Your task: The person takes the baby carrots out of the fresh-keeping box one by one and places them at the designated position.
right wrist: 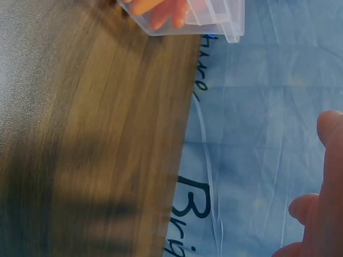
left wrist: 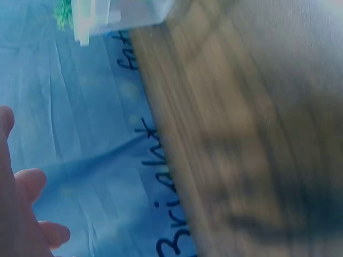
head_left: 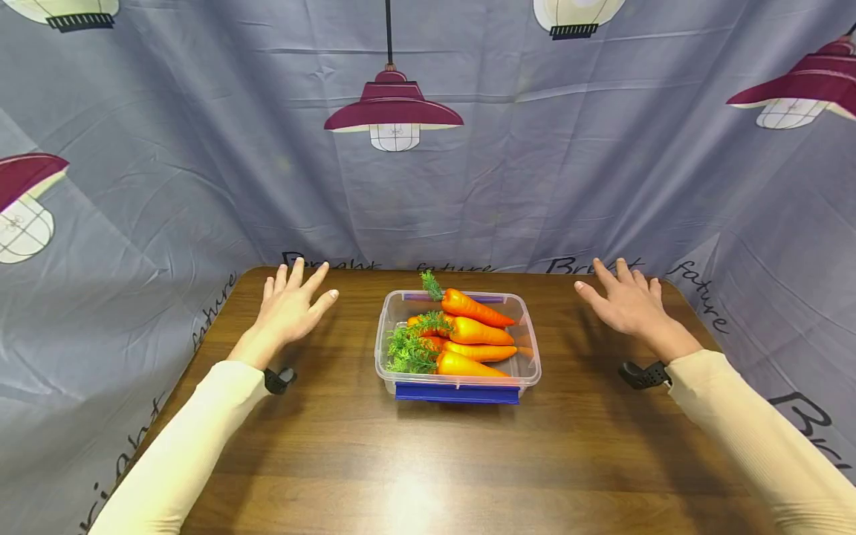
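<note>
Worktop (head_left: 428, 446): brown wood grain, glossy, a bright glare spot toward the near side.
Container (head_left: 428, 378): clear plastic, rounded rectangle, open-topped, blue clip (head_left: 458, 392) along its near side; sits toward the worktop's far edge, between the hands, well apart from both.
Carrots (head_left: 481, 332): several in the container; smooth, orange, tapered, tips to the right, feathery green tops (head_left: 408, 351) to the left; the farthest one's top pokes past the far rim.
Left hand (head_left: 289, 308): left of the container, raised over the worktop, back upward, fingers extended and apart.
Right hand (head_left: 628, 305): right of the container, near mirror pose, fingers likewise spread.
Sleeves (head_left: 194, 446): cream, both forearms angled inward from the near corners; black straps (head_left: 279, 380) at the wrists.
Backdrop (head_left: 535, 186): creased grey-blue cloth, printed maroon lamps (head_left: 393, 111), black script (right wrist: 195, 198).
</note>
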Demonstrator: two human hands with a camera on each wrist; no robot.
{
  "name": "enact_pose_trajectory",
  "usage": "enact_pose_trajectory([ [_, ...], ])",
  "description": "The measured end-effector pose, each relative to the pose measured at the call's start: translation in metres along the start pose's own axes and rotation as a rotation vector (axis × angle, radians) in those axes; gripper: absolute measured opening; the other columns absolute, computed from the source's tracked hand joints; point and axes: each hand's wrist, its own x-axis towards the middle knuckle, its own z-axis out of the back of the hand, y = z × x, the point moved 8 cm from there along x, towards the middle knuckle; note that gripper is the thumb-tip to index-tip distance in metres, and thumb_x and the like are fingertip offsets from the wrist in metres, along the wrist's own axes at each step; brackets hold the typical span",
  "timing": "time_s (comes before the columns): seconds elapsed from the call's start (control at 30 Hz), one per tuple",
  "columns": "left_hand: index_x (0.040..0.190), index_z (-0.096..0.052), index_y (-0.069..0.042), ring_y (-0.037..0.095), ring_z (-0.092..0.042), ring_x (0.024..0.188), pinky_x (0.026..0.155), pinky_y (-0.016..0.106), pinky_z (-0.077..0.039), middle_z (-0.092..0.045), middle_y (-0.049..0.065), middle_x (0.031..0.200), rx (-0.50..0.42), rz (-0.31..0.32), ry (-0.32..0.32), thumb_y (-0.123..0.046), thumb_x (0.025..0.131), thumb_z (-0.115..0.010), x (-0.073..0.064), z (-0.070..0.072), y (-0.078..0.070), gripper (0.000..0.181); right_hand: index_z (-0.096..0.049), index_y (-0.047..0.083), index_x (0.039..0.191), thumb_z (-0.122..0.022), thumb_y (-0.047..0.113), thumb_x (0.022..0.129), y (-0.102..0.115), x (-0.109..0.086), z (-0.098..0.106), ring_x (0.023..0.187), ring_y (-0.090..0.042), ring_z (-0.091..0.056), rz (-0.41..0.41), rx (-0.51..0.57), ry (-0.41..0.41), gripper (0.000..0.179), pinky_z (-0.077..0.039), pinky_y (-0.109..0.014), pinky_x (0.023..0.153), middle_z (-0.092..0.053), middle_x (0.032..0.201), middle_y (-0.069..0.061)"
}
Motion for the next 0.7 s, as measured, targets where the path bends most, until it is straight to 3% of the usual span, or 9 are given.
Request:
enact_pose_trajectory([
  [0.33,0.163,-0.026,-0.019,0.056,-0.008,0.154,0.123,0.07,-0.006,-0.011,0.029,0.169,-0.142,-0.08,-0.045,-0.047,0.106,-0.042,-0.007,-0.028,-0.028,0.065,-0.007,0.01,0.164,-0.02,0.072,0.101,0.001,-0.001,-0.004,0.143,-0.07,-0.003,-0.001,0.003,0.032,0.09,0.002,-0.083,0.111,0.0,0.162,-0.042],
  [0.5,0.161,-0.031,-0.015,0.055,-0.018,0.152,0.122,0.068,-0.018,-0.018,0.031,0.166,-0.316,-0.136,-0.095,-0.037,0.106,-0.049,-0.009,-0.04,-0.044,0.062,-0.006,0.011,0.165,-0.019,0.072,0.101,0.001,-0.001,-0.007,0.143,-0.071,-0.002,0.0,0.009,0.043,0.089,0.002,-0.083,0.111,0.001,0.162,-0.043],
  [0.7,0.159,-0.035,-0.015,0.049,-0.027,0.152,0.12,0.067,-0.026,-0.024,0.028,0.166,-0.486,-0.14,-0.103,-0.033,0.105,-0.052,-0.014,-0.058,-0.056,0.059,-0.006,0.011,0.165,-0.019,0.072,0.101,0.003,0.0,-0.009,0.142,-0.071,-0.006,0.001,0.006,0.042,0.089,0.001,-0.082,0.111,0.0,0.162,-0.042],
])
